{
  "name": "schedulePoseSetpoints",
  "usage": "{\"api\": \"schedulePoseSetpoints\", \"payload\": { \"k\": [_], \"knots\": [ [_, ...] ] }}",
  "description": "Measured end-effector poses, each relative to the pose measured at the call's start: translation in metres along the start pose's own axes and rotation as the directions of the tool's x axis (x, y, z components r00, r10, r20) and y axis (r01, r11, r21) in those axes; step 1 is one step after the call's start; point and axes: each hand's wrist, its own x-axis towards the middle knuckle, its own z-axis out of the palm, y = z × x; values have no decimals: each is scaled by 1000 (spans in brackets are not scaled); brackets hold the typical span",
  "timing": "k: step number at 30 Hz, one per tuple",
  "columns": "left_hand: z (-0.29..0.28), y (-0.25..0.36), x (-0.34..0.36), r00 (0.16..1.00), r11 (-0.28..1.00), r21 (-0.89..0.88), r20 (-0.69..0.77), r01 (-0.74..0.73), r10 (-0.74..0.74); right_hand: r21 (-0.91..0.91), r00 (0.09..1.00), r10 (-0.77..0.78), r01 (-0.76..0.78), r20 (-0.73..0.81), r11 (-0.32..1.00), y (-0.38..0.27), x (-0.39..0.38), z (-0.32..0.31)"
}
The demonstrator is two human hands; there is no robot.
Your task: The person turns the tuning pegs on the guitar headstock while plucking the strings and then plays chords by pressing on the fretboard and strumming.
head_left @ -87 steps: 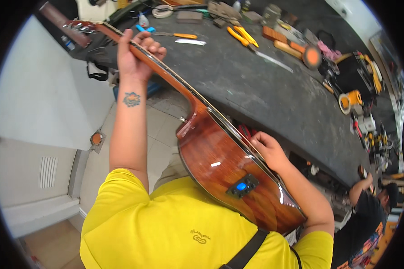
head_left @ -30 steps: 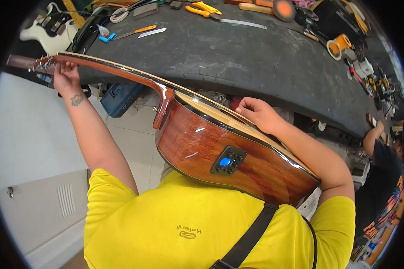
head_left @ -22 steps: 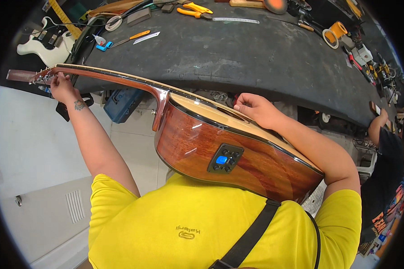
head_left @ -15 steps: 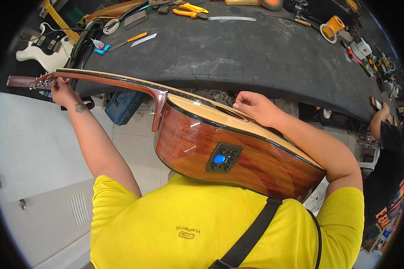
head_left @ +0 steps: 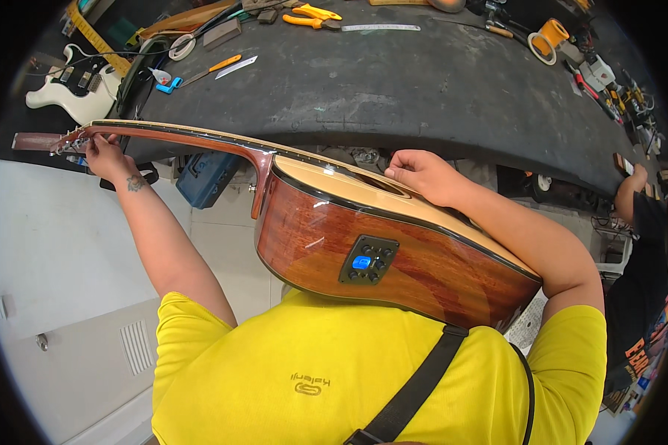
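Pinching a peg [head_left: 80, 142] on the guitar [head_left: 438, 267], left hand [head_left: 107, 158]; right hand [head_left: 424, 176] curled, grip unclear. Shirt [head_left: 245, 363] had lettering; toolbox [head_left: 204, 180] sat below worktop [head_left: 319, 93]'s near edge.

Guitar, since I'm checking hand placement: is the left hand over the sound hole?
No, the left hand is at the tuning pegs of the guitar.

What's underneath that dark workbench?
Below the near edge of the workbench, a blue case shows at left. The guitar and the right hand hide part of the space; what lies behind them cannot be seen.
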Motion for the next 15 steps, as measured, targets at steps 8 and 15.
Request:
{"api": "schedulePoseSetpoints", "payload": {
  "k": [8,15],
  "knots": [
    [-6,0,2,1000,1000,23,2,-5,5,-43,1000,15,-15,10,999,4,-1,2],
    [-19,-9,16,996,995,29,7,91,-92,-46,1000,7,-6,12,999,0,3,2]
  ]
}}
